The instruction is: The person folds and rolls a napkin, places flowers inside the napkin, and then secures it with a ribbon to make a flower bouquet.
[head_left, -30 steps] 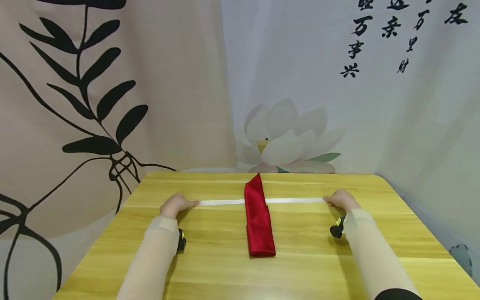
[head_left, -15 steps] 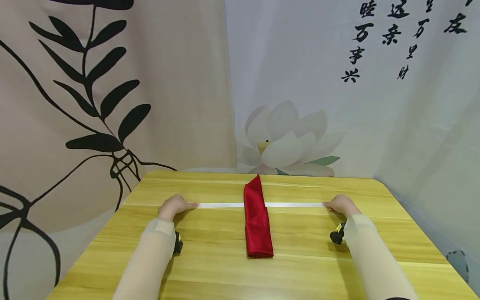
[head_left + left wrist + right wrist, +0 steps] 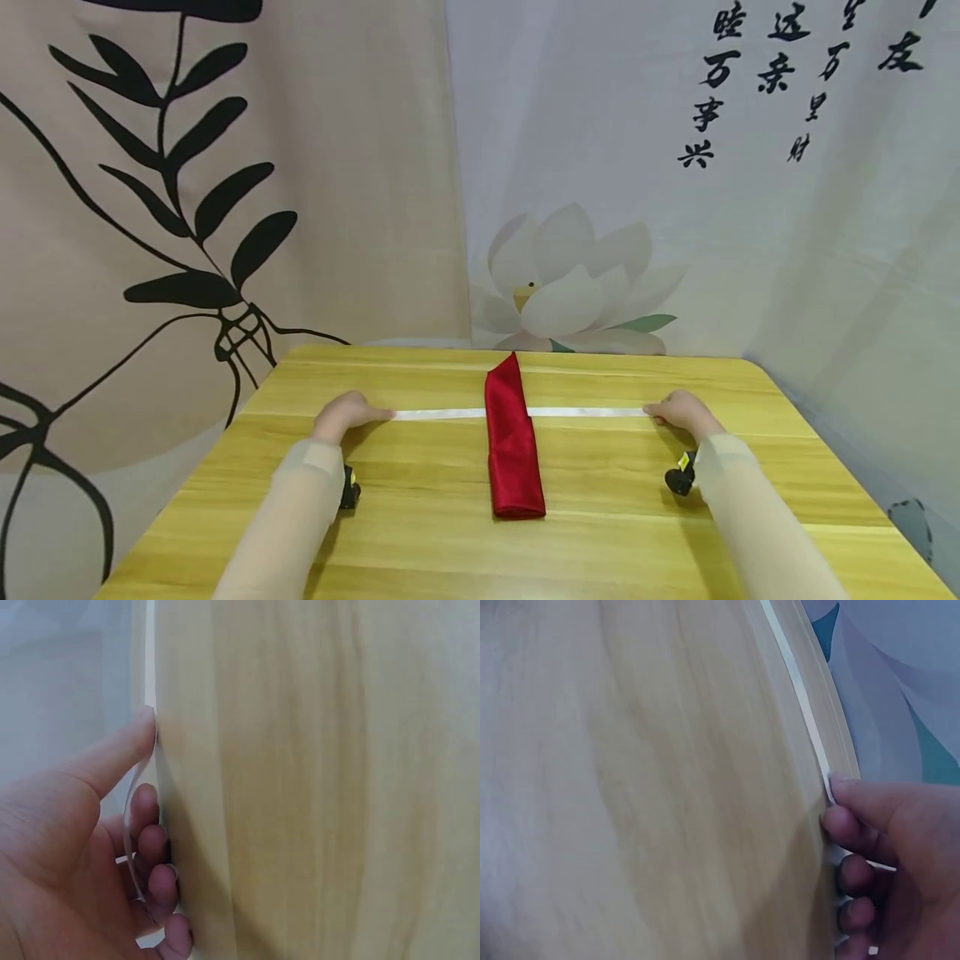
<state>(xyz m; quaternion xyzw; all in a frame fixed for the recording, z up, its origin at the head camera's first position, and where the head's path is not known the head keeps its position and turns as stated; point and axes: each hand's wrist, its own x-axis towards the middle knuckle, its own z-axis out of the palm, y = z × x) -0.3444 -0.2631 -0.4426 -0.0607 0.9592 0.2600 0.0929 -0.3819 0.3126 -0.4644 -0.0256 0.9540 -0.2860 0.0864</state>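
Observation:
A narrow white ribbon (image 3: 585, 412) runs taut and straight from side to side across the table. Its middle is hidden under a folded, shiny red cloth (image 3: 516, 458) that lies lengthwise and comes to a point at the far end. My left hand (image 3: 348, 414) pinches the ribbon's left part. In the left wrist view the ribbon bends past the thumb (image 3: 124, 754) and down among the curled fingers. At the other side my right hand (image 3: 684, 411) pinches the ribbon between thumb and forefinger. The right wrist view shows the other fingers (image 3: 856, 876) curled below that pinch.
The wooden table (image 3: 420, 558) has rounded far corners. Behind it hangs a curtain (image 3: 360, 167) with printed leaves, a lotus and dark writing. Black wrist devices (image 3: 680, 475) sit under both forearms, above the tabletop.
The head view has shifted slightly. Both hands keep their pinch on the ribbon in nearly the same places, and the red cloth lies as before.

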